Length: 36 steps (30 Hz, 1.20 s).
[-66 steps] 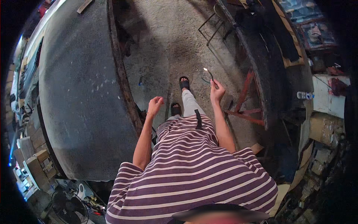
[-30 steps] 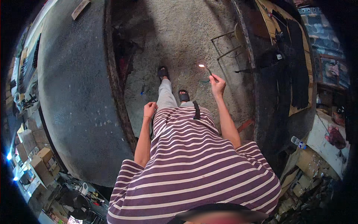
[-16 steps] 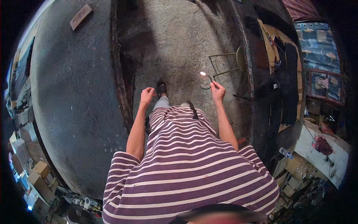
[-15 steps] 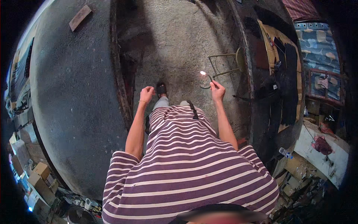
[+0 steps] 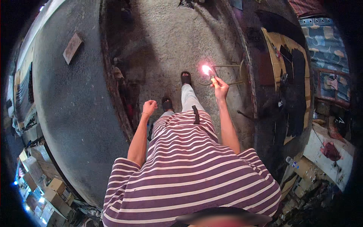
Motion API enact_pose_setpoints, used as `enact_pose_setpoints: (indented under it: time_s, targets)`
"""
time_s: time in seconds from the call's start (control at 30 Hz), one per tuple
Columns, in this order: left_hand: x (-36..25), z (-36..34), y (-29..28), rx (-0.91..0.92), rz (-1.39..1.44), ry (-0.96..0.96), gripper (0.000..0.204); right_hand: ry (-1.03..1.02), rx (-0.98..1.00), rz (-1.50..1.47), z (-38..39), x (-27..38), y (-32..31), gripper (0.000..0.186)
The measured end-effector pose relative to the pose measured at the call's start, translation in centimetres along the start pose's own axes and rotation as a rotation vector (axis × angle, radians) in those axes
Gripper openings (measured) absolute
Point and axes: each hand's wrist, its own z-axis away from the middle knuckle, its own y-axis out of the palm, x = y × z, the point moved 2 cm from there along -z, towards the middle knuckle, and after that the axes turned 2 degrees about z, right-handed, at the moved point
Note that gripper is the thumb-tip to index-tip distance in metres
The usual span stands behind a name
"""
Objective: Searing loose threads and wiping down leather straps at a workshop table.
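Observation:
My right hand [image 5: 221, 90] is out in front, its fingers closed on a thin dark curved piece [image 5: 215, 74]. At the far end of that piece is a bright pinkish-white glow [image 5: 206, 69], which washes out the tip's shape. The piece's exact kind cannot be made out. My left hand [image 5: 150, 107] hangs on the left with its fingers curled in, near the side of the dark grey surface. Whatever is inside those fingers, if anything, is hidden.
A large dark grey surface [image 5: 75, 102] runs along the left, with a flat brown piece [image 5: 72, 48] on it. At the right, a metal-framed chair [image 5: 242, 72] stands by a dark surface bearing cardboard [image 5: 272, 41]. Boxes [image 5: 56, 185] are stacked lower left. A plastic bottle [image 5: 292, 162] lies lower right.
I have stepped forward along the concrete floor, and both sandalled feet now show. The glow at the held piece's tip looks larger and pinker. My left hand sits slightly lower.

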Motion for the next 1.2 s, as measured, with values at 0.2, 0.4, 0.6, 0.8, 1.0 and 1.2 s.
enact_pose_setpoints:
  time_s: [0.2,0.4,0.6,0.8,1.0,1.2]
  targets:
    - [-2.3,-4.2,1.3,-0.118,-0.01,-0.07,0.023,0.069,0.062,-0.087,-8.8,0.3,2.3,0.02]
    - [-10.1,-8.4,3.0,-0.11,-0.055,-0.058,0.026,0.107,0.093,-0.137,-15.1,1.2,3.8,0.021]
    - [-14.4,-12.5,3.7,-0.09,-0.061,0.042,0.027,0.155,0.077,-0.138,-19.0,1.6,5.2,0.018]
    - [-12.2,-16.7,3.3,-0.065,-0.025,0.061,0.025,0.156,0.096,-0.194,-21.9,2.6,8.5,0.025]
    - [-15.1,-23.4,0.7,-0.012,0.085,-0.05,0.023,0.113,0.042,-0.18,-27.3,7.2,13.8,0.022]
    - [-18.9,-32.0,-6.5,0.022,0.017,-0.11,0.021,0.032,0.036,-0.179,-31.3,12.3,20.9,0.02]
